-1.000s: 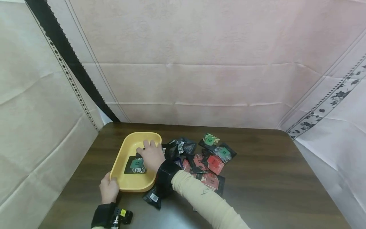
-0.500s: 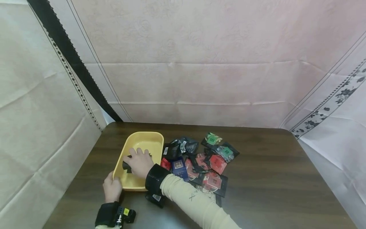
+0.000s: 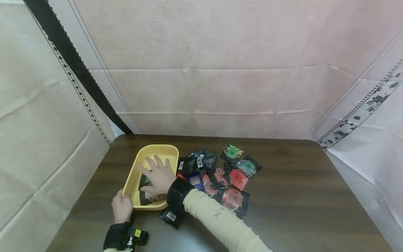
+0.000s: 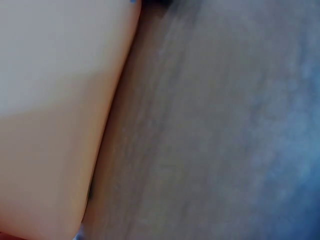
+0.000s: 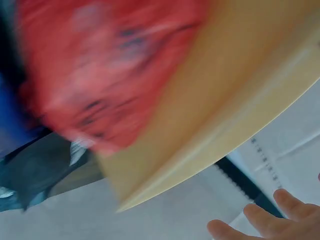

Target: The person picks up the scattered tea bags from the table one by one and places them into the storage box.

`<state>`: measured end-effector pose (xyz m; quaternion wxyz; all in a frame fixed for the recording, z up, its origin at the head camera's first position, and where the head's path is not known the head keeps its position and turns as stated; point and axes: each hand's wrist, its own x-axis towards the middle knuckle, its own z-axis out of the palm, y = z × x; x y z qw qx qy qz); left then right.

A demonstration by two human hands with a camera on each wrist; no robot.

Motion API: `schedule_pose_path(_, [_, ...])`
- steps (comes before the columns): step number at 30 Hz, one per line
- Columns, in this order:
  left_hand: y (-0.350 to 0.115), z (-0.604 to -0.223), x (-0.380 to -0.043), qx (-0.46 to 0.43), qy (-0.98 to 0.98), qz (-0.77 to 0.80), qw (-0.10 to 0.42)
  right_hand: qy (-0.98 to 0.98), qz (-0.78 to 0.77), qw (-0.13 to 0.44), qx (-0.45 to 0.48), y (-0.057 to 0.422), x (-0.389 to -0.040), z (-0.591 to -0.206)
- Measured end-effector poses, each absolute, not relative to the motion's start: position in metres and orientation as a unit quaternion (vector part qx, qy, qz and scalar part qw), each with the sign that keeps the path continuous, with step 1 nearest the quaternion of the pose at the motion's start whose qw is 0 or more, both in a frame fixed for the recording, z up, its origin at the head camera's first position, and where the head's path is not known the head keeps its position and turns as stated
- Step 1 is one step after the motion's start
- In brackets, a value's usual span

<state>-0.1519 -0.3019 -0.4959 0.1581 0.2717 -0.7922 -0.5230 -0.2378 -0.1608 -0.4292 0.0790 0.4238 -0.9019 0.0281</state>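
In the head view my left hand (image 3: 122, 208) grips the near left corner of a yellow tray (image 3: 138, 207). Above the tray's inside, my right hand (image 3: 160, 177) has its fingers spread. Under it lies a flat dark packet (image 3: 145, 200) with a green and brownish print, partly covered by the hand; I cannot tell whether the hand touches it. The right wrist view shows my right fingers (image 5: 267, 220) straight, a blurred red packet (image 5: 110, 70) and the tray's wall (image 5: 240, 105). The left wrist view is blurred and shows little of the left hand's hold.
To the tray's right lies a loose pile of packets: black ones (image 3: 189, 165), a blue one (image 3: 196, 181), red-labelled ones (image 3: 238, 179) and green-labelled ones (image 3: 233, 152). Another black packet (image 3: 170, 217) is by the tray's near edge. Brown table (image 3: 299, 196) extends right; cloth hangs around.
My right hand went toward the tray's near left, bending the dark packet, then moved back up and right with fingers spread. The packet now lies flat. My left hand stayed at the corner.
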Motion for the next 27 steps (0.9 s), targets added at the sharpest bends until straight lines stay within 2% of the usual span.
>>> schedule_pose_path(5, [-0.303,-0.494,-0.153,0.276,-0.784,-0.536,0.146,-0.919,0.025,0.082,0.386,-0.122,-0.258,-0.428])
schedule_pose_path(12, [-0.310,-0.495,-0.147,0.279,-0.790,-0.522,0.160,-0.938,0.040,0.097,0.329,-0.062,-0.285,-0.443])
schedule_pose_path(27, [-0.304,-0.497,-0.153,0.302,-0.783,-0.523,0.150,-0.969,0.064,0.080,0.227,0.043,-0.303,-0.459])
